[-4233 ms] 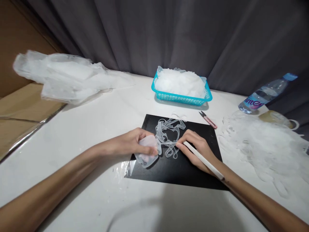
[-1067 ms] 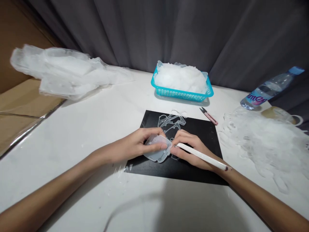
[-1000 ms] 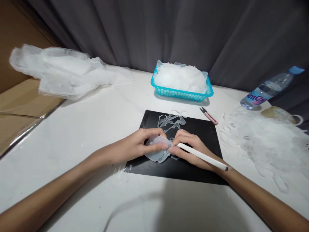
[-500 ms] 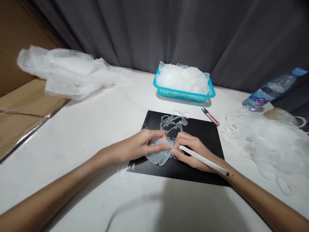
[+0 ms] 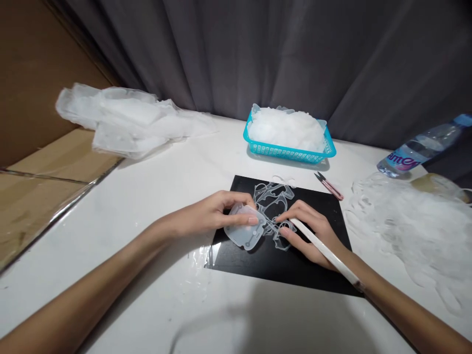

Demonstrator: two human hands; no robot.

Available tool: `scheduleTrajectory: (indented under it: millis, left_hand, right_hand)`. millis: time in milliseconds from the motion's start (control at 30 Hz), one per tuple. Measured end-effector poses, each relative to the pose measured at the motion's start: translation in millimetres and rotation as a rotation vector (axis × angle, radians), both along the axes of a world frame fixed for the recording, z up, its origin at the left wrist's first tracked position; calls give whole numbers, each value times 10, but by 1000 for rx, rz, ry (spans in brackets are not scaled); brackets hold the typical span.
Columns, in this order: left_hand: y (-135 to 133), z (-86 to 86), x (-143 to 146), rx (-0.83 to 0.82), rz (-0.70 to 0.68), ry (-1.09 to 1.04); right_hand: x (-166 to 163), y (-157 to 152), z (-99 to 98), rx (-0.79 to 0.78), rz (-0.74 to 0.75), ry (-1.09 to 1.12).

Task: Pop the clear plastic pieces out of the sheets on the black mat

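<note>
A black mat (image 5: 295,260) lies on the white table. My left hand (image 5: 216,214) is closed on a translucent plastic piece (image 5: 245,231) at the mat's left part. My right hand (image 5: 309,228) grips a thin white stick tool (image 5: 326,253), its tip at thin clear plastic trimmings (image 5: 275,209) that trail from the piece across the mat. The two hands are a short way apart.
A turquoise basket (image 5: 291,152) heaped with white plastic pieces stands behind the mat. Pink snips (image 5: 329,185) lie to its right. A pile of clear trimmings (image 5: 409,221) and a water bottle (image 5: 420,150) are at the right. Crumpled plastic bags (image 5: 125,120) lie far left.
My right hand has drawn a little away to the right from the piece, pulling thin trimmings out with the stick. The view has shifted slightly, so everything sits further right.
</note>
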State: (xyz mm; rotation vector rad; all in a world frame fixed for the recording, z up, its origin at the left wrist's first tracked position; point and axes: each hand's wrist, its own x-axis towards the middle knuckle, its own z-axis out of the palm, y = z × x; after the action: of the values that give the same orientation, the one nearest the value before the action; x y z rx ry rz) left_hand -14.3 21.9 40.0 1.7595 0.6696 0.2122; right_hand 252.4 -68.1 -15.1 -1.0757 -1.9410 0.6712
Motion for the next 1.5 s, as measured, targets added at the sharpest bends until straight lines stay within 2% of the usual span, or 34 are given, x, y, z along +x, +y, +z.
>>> scheduleTrajectory:
  millis: [200,367,533,733,867,1133,1300,1500]
  left_hand:
    - [-67,-23,41,39,7,-16]
    - [-110,4,71,42,10,-32]
    - [-159,-9,108,38,37,-76]
    - [-143,-35,93,57,-6,-120]
    - [-131,-46,81,46,-26,-160]
    - [-193,-45,137,94,-24,-173]
    - [-203,-66,132,162,6,-171]
    - [-180,-67,97,169,-5,-190]
  right_hand:
    - [-22,-42,66,158,-90,-43]
    - [-90,-88,101,249,-96,-53]
    - [-195,-109,73,337,-63,-99]
    - [-199,-143,22,468,-149,-105]
    - [-178,-157,-4,538,-145,-140]
    - [-174,-154,-77,537,-147,-157]
    - [-186,-134,-9,527,-158,-161]
    - [-189,-141,36,548,-194,-149]
